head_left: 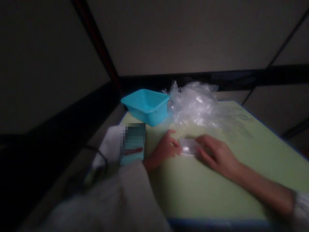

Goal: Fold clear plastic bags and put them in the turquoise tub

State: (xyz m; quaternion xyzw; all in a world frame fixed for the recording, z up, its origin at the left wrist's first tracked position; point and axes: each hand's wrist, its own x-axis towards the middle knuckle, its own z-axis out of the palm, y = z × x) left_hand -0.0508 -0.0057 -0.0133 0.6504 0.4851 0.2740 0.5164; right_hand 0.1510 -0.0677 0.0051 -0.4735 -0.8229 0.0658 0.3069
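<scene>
A small clear plastic piece (189, 147), perhaps a little bag, lies low over the table between my two hands, with light glinting off it. My right hand (218, 156) grips its right end between thumb and fingers. At its left edge is my left hand (167, 146), fingers bent and spread apart, the lower fingertips touching or almost touching the plastic. Blur hides the exact contact there.
A turquoise plastic basin (151, 111) stands at the table's back left. Beside it spreads a heap of crumpled clear plastic bags (198, 104). A partly pixelated flat teal object (132, 145) lies left of my left hand on the yellow-green table (193, 196).
</scene>
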